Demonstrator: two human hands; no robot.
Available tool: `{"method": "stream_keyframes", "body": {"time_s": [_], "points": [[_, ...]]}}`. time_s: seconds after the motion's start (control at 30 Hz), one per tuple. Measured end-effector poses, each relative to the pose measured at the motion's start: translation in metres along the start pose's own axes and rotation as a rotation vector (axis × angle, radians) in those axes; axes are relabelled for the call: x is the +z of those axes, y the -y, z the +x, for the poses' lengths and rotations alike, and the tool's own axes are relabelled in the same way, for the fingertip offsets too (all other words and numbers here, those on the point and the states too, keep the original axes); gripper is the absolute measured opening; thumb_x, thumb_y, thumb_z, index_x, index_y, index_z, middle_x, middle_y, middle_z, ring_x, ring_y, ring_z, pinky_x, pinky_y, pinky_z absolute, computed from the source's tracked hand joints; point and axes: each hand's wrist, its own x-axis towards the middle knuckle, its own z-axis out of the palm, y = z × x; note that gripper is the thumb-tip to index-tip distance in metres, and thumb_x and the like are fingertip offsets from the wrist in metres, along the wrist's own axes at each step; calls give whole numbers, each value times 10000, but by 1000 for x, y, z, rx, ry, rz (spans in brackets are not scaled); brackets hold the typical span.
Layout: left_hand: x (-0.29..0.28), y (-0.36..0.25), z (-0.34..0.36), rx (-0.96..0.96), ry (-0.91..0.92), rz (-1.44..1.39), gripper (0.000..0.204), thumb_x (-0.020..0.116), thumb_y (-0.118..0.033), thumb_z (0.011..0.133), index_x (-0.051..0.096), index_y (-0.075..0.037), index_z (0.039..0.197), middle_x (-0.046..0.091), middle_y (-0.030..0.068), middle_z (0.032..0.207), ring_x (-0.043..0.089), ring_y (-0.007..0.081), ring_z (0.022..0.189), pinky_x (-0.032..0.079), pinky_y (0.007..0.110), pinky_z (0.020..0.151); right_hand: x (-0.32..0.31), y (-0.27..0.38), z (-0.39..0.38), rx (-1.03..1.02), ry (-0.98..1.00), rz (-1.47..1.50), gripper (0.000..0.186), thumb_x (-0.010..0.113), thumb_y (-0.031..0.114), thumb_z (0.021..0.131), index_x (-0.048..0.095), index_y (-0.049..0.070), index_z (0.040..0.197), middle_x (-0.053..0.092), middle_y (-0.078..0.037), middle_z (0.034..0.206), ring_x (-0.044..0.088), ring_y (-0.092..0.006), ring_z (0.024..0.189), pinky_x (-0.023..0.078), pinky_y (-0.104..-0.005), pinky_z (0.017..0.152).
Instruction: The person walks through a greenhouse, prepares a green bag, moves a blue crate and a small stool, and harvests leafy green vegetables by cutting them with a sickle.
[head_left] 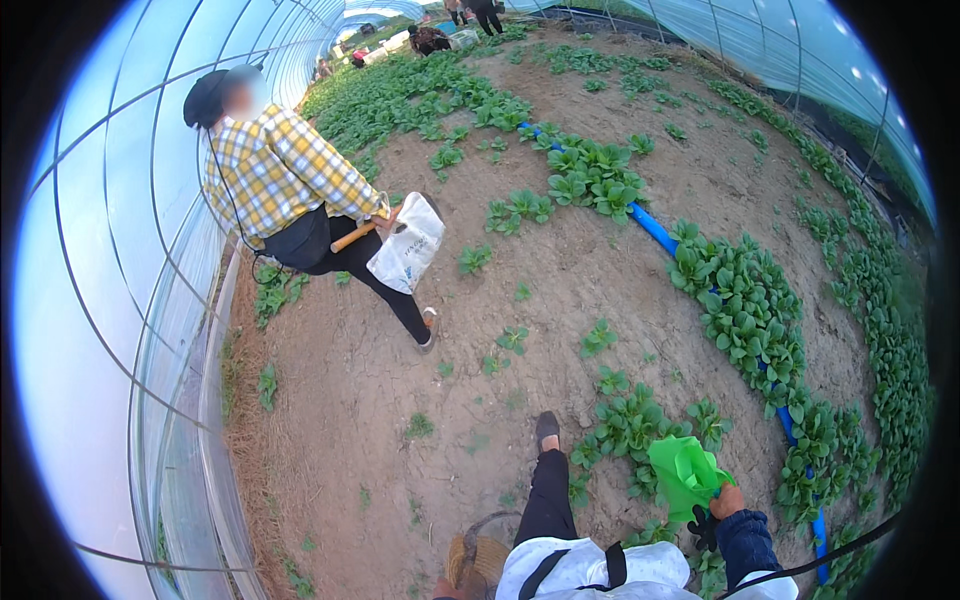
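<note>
My right hand [729, 501] is closed around a bright green bag [688, 474], which hangs crumpled over the leafy plants. A black glove [703, 528] dangles just below the same hand, against the bag. Only a sliver of my left hand [447, 588] shows at the lower edge, its fingers hidden. Beside it is a tan, woven-looking round thing [478, 562] with a thin dark curved edge; I cannot make out its kind or whether I hold it.
Ahead on the left, a person [290, 180] in a yellow checked shirt carries a white bag [408, 243] and a wooden handle [352, 236]. A blue hose [655, 230] runs between leafy plants [750, 300] on the right. Plastic sheeting [110, 330] walls the left. Other people are farther back.
</note>
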Motion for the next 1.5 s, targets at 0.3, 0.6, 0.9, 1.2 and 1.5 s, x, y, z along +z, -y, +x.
{"method": "stream_keyframes", "body": {"time_s": [0.3, 0.6, 0.9, 1.2, 1.5], "points": [[-154, -249, 125, 277, 68, -6, 491, 772, -198, 607, 539, 36, 970, 625, 276, 929, 604, 427, 930, 482, 456, 805, -92, 113, 55, 261, 134, -75, 361, 635, 191, 685, 617, -25, 974, 633, -267, 918, 619, -412, 866, 506, -460, 758], [-262, -503, 248, 439, 6, 111, 613, 761, -151, 609, 498, 50, 1124, 615, 270, 992, 589, 426, 964, 460, 429, 861, -125, 204, 155, 393, 306, 14, 375, 630, 195, 698, 617, -40, 990, 618, -294, 948, 605, -426, 918, 499, -454, 793], [-268, -687, 327, 509, -34, 91, 529, 786, -150, 598, 514, 36, 1011, 609, 293, 969, 591, 436, 955, 468, 475, 818, -158, 250, 328, 536, 258, 153, 308, 631, 167, 692, 623, -49, 911, 625, -292, 905, 616, -419, 887, 508, -466, 759], [-284, -950, 363, 626, 136, 49, 543, 772, -165, 609, 538, 33, 1057, 621, 255, 925, 602, 425, 908, 470, 439, 816, -274, 297, 517, 531, -7, 261, 363, 626, 171, 679, 601, -26, 983, 615, -297, 931, 600, -442, 883, 497, -480, 788], [-286, -1234, 403, 767, 200, -51, 559, 745, -133, 645, 508, 51, 1117, 616, 262, 1049, 592, 394, 1016, 456, 409, 876, -416, 304, 708, 486, -126, 223, 333, 627, 147, 665, 594, -33, 943, 616, -297, 875, 592, -456, 855, 487, -491, 762]]}}
